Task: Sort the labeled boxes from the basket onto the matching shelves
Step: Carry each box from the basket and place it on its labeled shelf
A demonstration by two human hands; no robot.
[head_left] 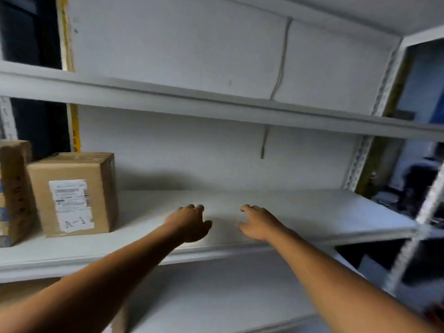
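- Right now the white shelf unit fills what I see, with its upper shelf [216, 102] running across above and its middle shelf [312, 212] in front of me at arm's reach.
- Nothing stands on the middle shelf where my arms reach over it, from its centre out to the right upright; the boxes sit only at its far left end.
- On that left end stands a cardboard box [74, 193] facing me, its white label hand-marked A-1, so I judge this shelf to be the A-1 one.
- Just to the left of it, close enough that I cannot tell whether they touch, a second box [14, 191] is cut off by the edge of the view, and its label is too blurred to read.
- Over the middle of the board my left hand [189, 223] hangs with fingers loosely curled, holding nothing.
- Beside it and a little apart, my right hand [258, 223] is likewise relaxed and empty.
- With both hands bare above the shelf, I judge I am between boxes, none in hand.
- The basket is out of view, so the next move calls for drawing both arms back, turning to it, picking one box and reading its label before choosing a shelf.
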